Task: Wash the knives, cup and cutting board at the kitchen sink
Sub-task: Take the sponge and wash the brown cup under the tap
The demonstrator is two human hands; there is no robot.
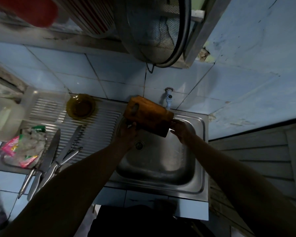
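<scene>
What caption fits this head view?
Both hands, left and right, hold the wooden cutting board over the sink beneath the tap.

A brown glass bowl (80, 106) is being kept on the ribbed metal draining board (99, 124), close to the blue wall tiles (61, 67). Some crumpled plastic packets (22, 151), pink and green, are being left at the near left end of the board. A clear plastic box (5, 117) is being seen at the far left, blurred. A blue tap (168, 98) is being held by the wall. A big round metal pan (154, 29) is being hung up high, with striped plates (91, 14) beside it and something red (24, 9), too blurred to tell.
</scene>
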